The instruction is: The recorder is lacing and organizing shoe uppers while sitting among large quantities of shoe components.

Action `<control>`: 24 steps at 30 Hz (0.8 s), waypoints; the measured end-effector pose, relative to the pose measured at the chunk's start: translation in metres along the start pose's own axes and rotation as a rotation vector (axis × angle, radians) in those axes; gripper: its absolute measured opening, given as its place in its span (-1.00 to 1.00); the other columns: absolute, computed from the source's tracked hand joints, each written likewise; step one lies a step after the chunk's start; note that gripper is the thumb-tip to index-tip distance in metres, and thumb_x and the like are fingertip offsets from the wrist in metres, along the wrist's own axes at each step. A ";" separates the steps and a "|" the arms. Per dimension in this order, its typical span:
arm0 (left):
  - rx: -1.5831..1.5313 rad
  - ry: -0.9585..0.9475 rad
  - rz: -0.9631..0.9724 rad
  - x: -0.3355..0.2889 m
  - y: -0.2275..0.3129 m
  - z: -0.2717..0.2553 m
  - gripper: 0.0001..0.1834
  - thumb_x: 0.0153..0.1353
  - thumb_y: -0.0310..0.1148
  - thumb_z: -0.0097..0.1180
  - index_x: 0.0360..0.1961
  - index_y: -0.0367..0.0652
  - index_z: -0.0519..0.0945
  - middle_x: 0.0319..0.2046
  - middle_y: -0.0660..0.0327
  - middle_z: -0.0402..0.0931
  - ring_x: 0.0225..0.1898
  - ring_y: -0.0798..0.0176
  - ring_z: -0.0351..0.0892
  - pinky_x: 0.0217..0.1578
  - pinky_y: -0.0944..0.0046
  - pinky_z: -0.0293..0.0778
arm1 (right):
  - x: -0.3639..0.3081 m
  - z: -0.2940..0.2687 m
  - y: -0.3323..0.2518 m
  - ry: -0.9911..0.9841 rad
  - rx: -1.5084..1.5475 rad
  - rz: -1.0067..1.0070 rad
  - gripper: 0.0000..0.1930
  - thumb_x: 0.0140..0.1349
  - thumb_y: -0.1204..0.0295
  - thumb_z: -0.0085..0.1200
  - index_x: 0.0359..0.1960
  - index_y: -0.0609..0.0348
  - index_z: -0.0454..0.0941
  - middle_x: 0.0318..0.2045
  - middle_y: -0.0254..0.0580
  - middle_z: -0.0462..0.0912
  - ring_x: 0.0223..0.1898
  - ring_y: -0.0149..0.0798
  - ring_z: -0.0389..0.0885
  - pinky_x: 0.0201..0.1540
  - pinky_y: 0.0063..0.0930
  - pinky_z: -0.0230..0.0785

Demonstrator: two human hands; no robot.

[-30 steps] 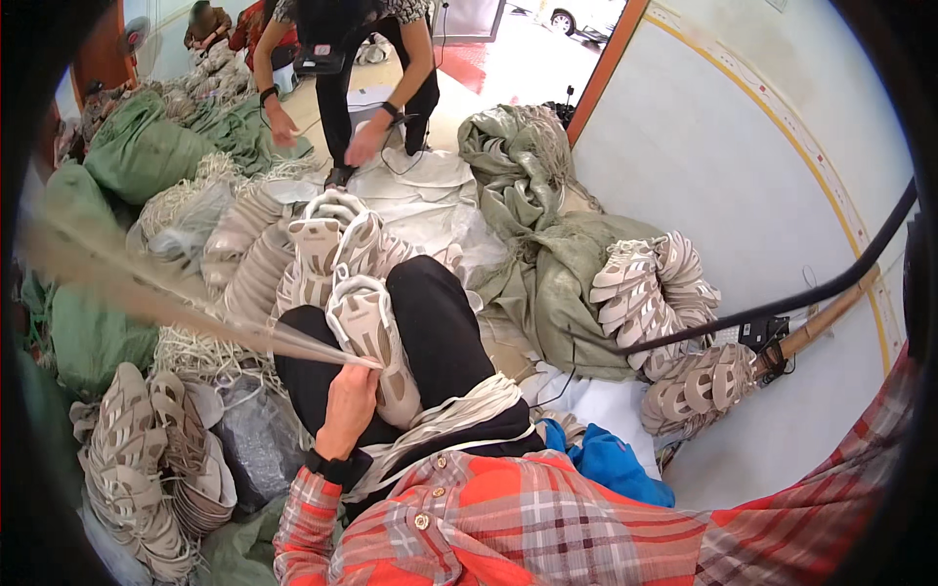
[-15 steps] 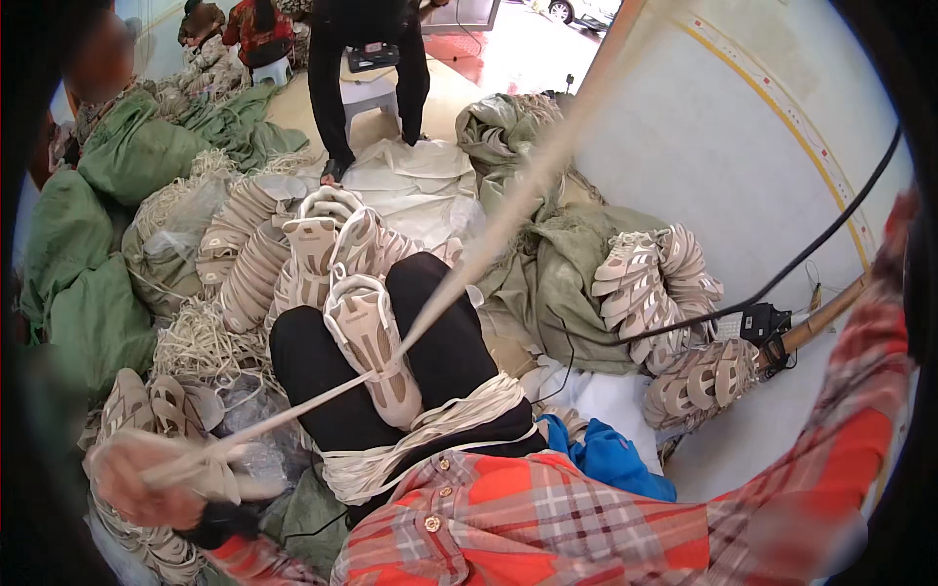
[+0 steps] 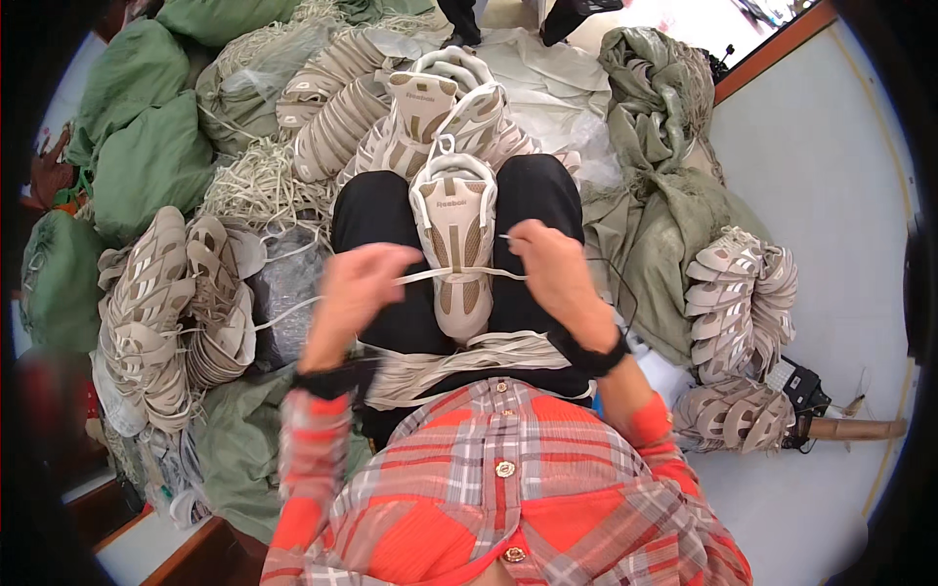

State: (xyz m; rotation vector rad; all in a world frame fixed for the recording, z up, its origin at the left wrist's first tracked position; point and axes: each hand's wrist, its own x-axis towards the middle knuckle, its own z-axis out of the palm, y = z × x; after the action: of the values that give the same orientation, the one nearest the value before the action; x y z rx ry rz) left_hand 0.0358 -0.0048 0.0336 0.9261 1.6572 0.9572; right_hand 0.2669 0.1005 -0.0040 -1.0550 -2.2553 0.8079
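Note:
A beige shoe upper [image 3: 454, 234] with tan mesh panels and a white collar rests between my black-clad thighs, its toe toward me. A cream shoelace [image 3: 506, 274] crosses its front part near the toe and runs out to both sides. My left hand [image 3: 363, 291], somewhat blurred, is closed on the lace left of the upper; more lace trails from it to the lower left. On the other side, my right hand [image 3: 559, 273] pinches the lace, with a short tip showing above the fingers. Across my lap lies a bundle of cream laces [image 3: 464, 363].
Stacked shoe uppers [image 3: 147, 322] stand at the left, with more uppers [image 3: 733, 303] at the right. Green sacks [image 3: 151, 166] and a heap of laces [image 3: 269, 181] lie beyond my left side. A person's legs [image 3: 557, 20] show at the far edge.
Both hands have come in from wide apart to either side of the upper. The lace, earlier stretched long across the view, is now short between them. The view has tilted down.

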 end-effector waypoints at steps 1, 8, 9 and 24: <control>-0.008 -0.112 0.120 0.015 -0.012 0.025 -0.73 0.28 -0.31 0.00 -0.15 -0.26 0.60 -0.62 0.33 0.48 -0.58 0.50 0.40 -0.55 0.46 0.33 | 0.005 0.017 0.001 0.038 -0.104 -0.067 -0.95 0.11 0.54 -0.07 -0.41 0.24 0.44 -0.47 0.03 0.52 -0.43 0.10 0.55 -0.30 -0.13 0.42; 0.027 -0.266 0.101 0.030 -0.040 0.055 -0.72 0.31 -0.41 -0.12 -0.05 -0.31 0.52 -0.67 0.31 0.43 -0.60 0.50 0.38 -0.55 0.41 0.33 | -0.025 0.042 0.001 -0.142 -0.127 0.062 -0.94 0.05 0.54 -0.04 -0.48 0.28 0.42 -0.52 0.12 0.51 -0.46 0.16 0.54 -0.38 -0.05 0.40; 0.019 -0.287 0.106 0.030 -0.040 0.053 -0.72 0.31 -0.42 -0.13 -0.06 -0.32 0.52 -0.67 0.31 0.43 -0.60 0.50 0.37 -0.55 0.41 0.32 | -0.025 0.043 0.000 -0.135 -0.129 0.051 -0.94 0.04 0.53 -0.03 -0.48 0.28 0.43 -0.52 0.11 0.52 -0.46 0.15 0.55 -0.38 -0.06 0.42; 0.016 -0.559 -0.021 0.036 -0.027 0.040 -0.56 0.33 -0.41 -0.20 0.23 -0.20 0.28 -0.60 0.34 0.41 -0.59 0.54 0.27 -0.56 0.53 0.19 | -0.020 0.066 -0.005 0.053 0.111 0.277 -0.84 0.05 0.46 -0.02 -0.56 0.32 0.49 -0.63 0.22 0.52 -0.52 0.21 0.56 -0.44 -0.06 0.42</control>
State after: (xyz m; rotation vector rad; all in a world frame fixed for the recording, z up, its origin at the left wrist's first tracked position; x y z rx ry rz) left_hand 0.0618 0.0238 -0.0128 1.0676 1.1958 0.5951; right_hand 0.2319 0.0627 -0.0501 -1.3372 -2.0216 0.9929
